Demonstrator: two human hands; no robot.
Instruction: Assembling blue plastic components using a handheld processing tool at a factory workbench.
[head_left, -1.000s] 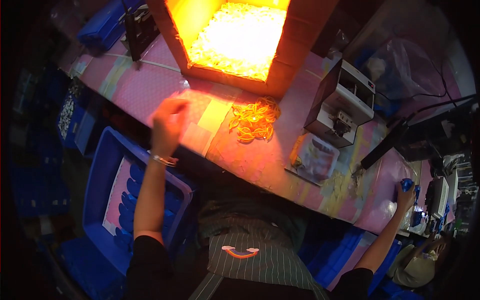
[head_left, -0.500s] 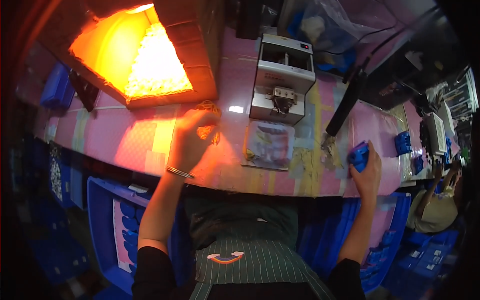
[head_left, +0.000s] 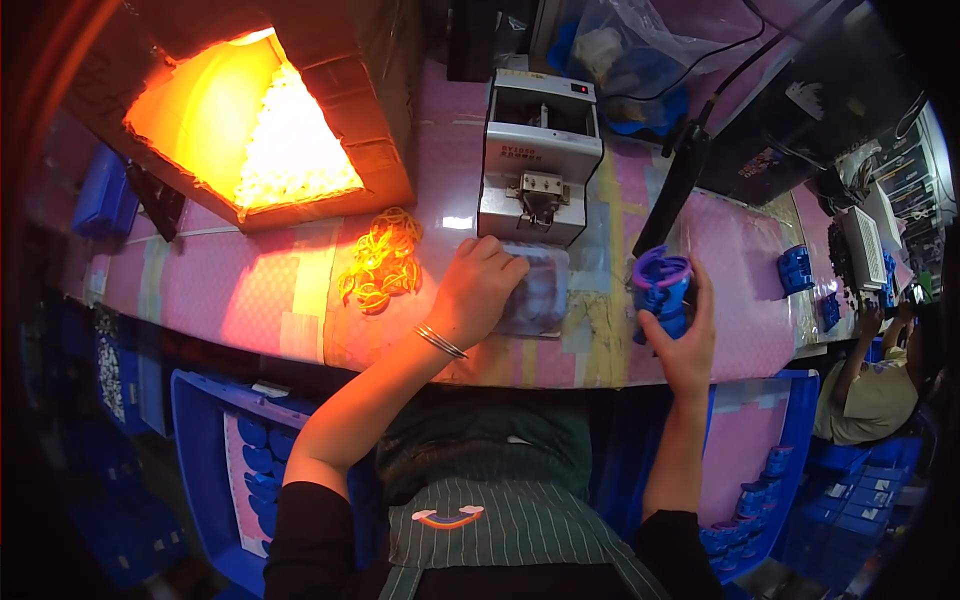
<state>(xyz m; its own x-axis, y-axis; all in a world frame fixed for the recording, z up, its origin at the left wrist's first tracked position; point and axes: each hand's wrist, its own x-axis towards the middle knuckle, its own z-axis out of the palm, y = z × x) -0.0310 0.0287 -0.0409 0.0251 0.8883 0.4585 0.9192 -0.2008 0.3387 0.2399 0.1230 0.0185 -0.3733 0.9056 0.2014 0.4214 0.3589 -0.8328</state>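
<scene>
My right hand (head_left: 690,335) grips a blue plastic cup-shaped part (head_left: 655,318) over the right of the table. A purple ring (head_left: 662,268) shows at its upper rim. At the middle, my left hand (head_left: 480,292) has its fingertips drawn together at the left side of a shallow clear plastic tray (head_left: 545,300); whatever they may pinch is hidden. Left of that hand lies a loose pile of thin looped pieces (head_left: 385,260), tinted orange by the light. Behind the tray stands a small white bench machine (head_left: 540,155) with a metal fixture at its front.
A cardboard box (head_left: 375,100) glows orange inside at the back left. A black rod-like arm (head_left: 675,190) slants down to the table. More blue parts (head_left: 796,270) stand at right. Blue crates (head_left: 190,400) flank my lap. Another person (head_left: 865,390) works at far right.
My left hand has moved right from the looped pile to the tray. My right hand has brought the blue part leftward and turned it so the purple ring shows.
</scene>
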